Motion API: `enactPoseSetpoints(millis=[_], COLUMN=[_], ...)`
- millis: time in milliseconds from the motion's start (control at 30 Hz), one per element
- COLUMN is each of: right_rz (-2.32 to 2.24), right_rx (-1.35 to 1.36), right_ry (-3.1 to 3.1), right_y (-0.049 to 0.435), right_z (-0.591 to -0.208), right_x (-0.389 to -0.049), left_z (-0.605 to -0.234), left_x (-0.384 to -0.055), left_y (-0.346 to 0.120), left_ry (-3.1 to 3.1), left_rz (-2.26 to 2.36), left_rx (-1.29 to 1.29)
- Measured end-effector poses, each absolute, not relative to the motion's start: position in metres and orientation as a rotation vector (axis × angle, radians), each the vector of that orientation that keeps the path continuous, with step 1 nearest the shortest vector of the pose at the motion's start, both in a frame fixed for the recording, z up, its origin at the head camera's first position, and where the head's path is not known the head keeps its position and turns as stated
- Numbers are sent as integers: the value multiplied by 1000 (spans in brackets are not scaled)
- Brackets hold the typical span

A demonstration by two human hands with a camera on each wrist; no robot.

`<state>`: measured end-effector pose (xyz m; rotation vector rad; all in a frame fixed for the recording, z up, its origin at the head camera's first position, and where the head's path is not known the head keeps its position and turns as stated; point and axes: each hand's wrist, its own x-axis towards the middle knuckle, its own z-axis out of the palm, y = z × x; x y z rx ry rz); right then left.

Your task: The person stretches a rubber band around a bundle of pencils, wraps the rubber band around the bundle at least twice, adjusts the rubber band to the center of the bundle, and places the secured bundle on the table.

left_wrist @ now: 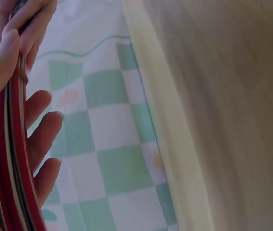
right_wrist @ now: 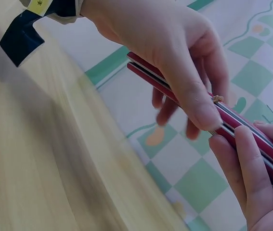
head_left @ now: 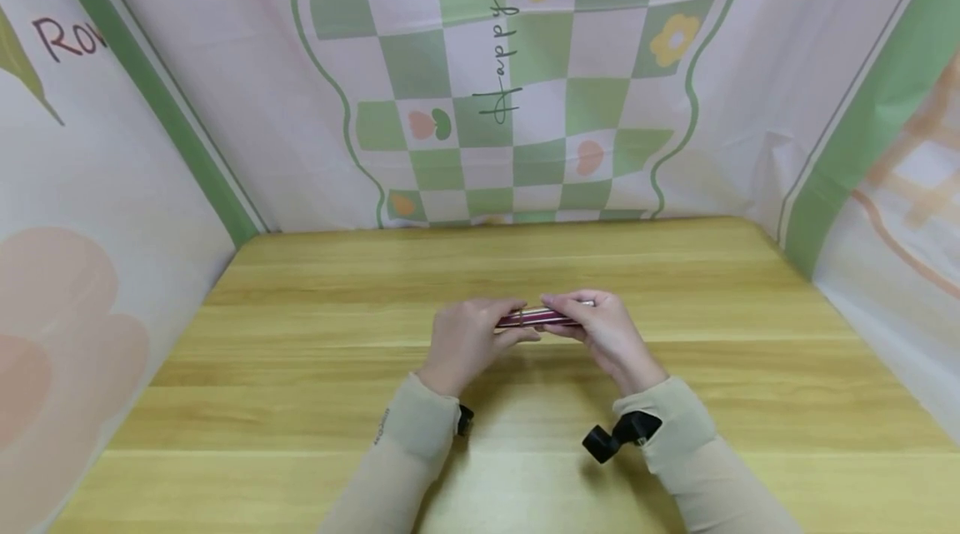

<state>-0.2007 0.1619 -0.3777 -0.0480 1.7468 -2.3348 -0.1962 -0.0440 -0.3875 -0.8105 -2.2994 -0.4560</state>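
Both hands hold a bundle of slim red sticks [head_left: 532, 317] with dark and pale stripes, raised above the table and roughly level. A thin brown band [right_wrist: 217, 99] circles the bundle by the left thumb. My left hand [head_left: 467, 342] pinches its left part between thumb and fingers. Over the right part, my right hand [head_left: 609, 336] holds it, with the thumb on top and fingers beneath. The left wrist view has the bundle [left_wrist: 12, 154] running along the left palm, the right hand [left_wrist: 32, 29] beyond it. Flat stick ends stick out past the left hand [right_wrist: 175, 53] in the right wrist view.
The wooden table [head_left: 300, 401] spreads below both hands. A printed cloth [head_left: 540, 117] with green checks hangs at its back edge, and more cloth hangs along both sides. Each wrist carries a black camera mount [head_left: 618, 436] over a beige sleeve.
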Motion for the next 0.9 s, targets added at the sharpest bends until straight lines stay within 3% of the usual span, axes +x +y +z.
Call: enactPoseSetpoints(millis=[200, 567, 900], right_rz=[-2377, -2362, -2176], right_rx=[-44, -152, -200], right_ry=[1694, 1630, 1761], right_y=[170, 190, 198], right_z=[-380, -382, -395], right_x=[-205, -212, -213], left_z=[-382, -383, -396], left_x=[-204, -217, -223], left_y=[-69, -91, -95], left_ry=[-2552, -2724, -2801], left_rz=[-659, -1809, -1755], left_rx=[-770, -630, -666])
